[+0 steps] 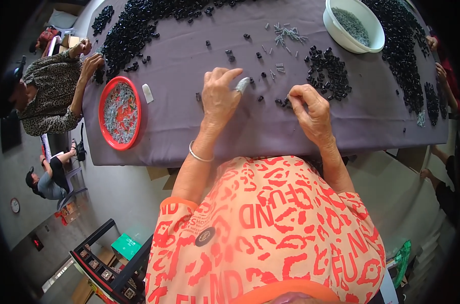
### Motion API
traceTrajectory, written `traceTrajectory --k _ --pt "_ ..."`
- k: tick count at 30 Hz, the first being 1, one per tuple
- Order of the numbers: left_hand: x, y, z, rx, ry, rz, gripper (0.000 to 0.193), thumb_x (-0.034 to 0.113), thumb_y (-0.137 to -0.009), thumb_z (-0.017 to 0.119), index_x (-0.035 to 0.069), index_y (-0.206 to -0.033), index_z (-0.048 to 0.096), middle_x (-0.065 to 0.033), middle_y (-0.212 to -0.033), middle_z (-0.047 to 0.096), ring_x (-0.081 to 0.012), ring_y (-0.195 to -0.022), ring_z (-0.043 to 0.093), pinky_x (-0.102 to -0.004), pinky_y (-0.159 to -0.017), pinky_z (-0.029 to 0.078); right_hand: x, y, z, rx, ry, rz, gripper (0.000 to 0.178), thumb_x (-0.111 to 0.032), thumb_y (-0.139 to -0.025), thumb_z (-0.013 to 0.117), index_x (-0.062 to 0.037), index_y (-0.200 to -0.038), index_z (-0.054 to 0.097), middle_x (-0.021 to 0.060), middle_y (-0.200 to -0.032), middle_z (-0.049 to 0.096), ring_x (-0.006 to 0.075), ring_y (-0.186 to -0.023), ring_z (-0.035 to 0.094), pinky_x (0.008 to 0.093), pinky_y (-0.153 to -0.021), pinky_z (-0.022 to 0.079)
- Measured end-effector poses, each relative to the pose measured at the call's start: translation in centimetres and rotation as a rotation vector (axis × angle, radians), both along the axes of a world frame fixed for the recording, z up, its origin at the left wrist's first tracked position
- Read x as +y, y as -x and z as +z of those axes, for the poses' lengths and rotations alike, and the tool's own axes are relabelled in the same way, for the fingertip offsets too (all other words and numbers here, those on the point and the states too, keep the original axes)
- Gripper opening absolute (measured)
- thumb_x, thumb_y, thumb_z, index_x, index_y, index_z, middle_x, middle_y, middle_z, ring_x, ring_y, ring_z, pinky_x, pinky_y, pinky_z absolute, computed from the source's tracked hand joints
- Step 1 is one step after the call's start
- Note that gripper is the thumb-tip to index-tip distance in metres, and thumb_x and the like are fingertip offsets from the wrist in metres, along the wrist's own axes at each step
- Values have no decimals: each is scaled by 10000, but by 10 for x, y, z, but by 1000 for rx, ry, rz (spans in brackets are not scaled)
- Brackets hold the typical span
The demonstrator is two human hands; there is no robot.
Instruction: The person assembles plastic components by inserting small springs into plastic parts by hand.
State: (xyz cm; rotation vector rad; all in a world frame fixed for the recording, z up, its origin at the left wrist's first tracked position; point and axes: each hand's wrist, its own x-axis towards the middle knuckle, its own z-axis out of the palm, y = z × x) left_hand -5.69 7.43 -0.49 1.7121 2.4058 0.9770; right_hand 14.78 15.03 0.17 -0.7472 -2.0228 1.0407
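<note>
My left hand (221,96) hovers over the purple-grey tablecloth, its index finger and wrapped thumb apart, with nothing visible between them. A whitish wrap (243,85) covers the thumb tip. Just beyond it lies a small black plastic piece (252,80). To the right, my right hand (312,112) has its thumb and forefinger curled together in a pinch. Whatever they hold, if anything, is too small to make out. Several black pieces (282,102) lie against its fingertips. Past both hands are a loose pile of black pieces (329,73) and scattered grey pins (289,33).
A red basin (138,121) of grey pins stands at left, beside a white oblong piece (148,93). At far right is a white bowl (330,20) of pins. Large heaps of black pieces (128,30) line the table's far side. Other people work at both sides.
</note>
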Motion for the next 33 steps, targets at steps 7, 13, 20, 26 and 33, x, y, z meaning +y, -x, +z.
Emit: traceTrajectory --k 7,13,20,26,33 --pt "9 -8 -3 33 89 -70 210 74 -689 678 105 -897 676 -39 -854 596 -253 -846 537 -357 -752 460 -7 6 0 21 25 72 123 78 -787 597 9 -881 557 64 -771 570 131 -656 553 242 -615 457" --pt "9 -22 -11 27 -113 -129 135 39 -739 632 68 -863 586 -44 -827 603 -228 -797 571 -343 -721 466 -10 12 1 39 -35 84 133 79 -783 600 0 -883 561 70 -759 563 134 -630 540 251 -585 452" --pt "-22 -23 8 -1810 -256 10 79 65 -874 574 13 -931 556 -93 -879 617 -161 -741 617 -286 -658 530 -15 9 2 5 -12 69 112 68 -800 593 2 -884 559 69 -757 570 133 -638 549 250 -593 456" --pt "-48 -38 -5 -1878 -154 -16 198 84 -855 612 28 -1040 572 -59 -915 626 -150 -803 631 -279 -706 539 -24 19 2 52 106 102 104 59 -809 589 3 -893 564 71 -797 602 132 -716 603 239 -640 478" --pt "-49 -55 8 -1644 -116 -26 169 60 -871 581 2 -1030 583 -54 -906 620 -119 -789 602 -244 -718 509 -34 25 -1 48 42 136 118 55 -801 585 4 -906 567 89 -819 607 174 -723 614 265 -640 484"
